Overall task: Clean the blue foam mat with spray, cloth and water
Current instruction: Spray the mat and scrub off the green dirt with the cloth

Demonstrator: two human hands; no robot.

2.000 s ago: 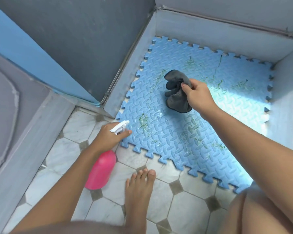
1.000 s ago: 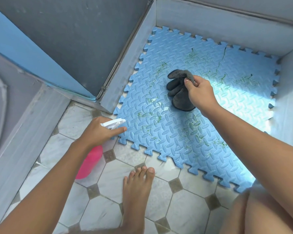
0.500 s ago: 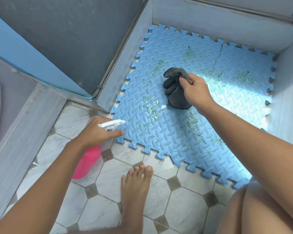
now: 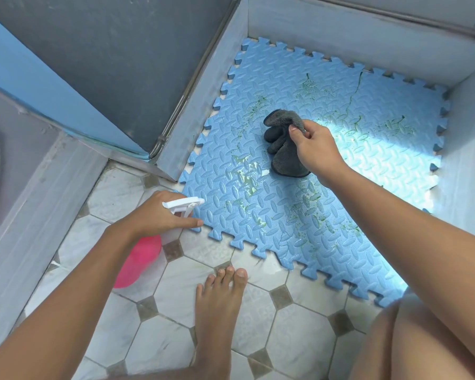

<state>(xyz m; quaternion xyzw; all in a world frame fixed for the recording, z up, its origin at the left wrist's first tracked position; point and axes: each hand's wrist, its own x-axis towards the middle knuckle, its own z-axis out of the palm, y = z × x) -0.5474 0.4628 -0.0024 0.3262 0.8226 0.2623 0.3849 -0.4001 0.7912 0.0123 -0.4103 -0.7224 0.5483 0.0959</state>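
Bright daylight, glare band washing out the blue foam mat (image 4: pixel 299 204) toward 3 o'clock, soft shadows, wide-angle bending at edges, focus sharp throughout

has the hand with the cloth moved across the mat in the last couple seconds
No. The right hand holds the cloth over the same green stains mid-mat; only the camera shifted.

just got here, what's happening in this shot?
A person is crouched over a blue foam mat lying in a corner on the tiled floor. The left hand holds a pink spray bottle with its white nozzle aimed at the mat. The right hand grips a bunched dark cloth over the mat's middle. Wet patches show near the nozzle, and green stains are scattered across the mat, so cleaning is not finished.
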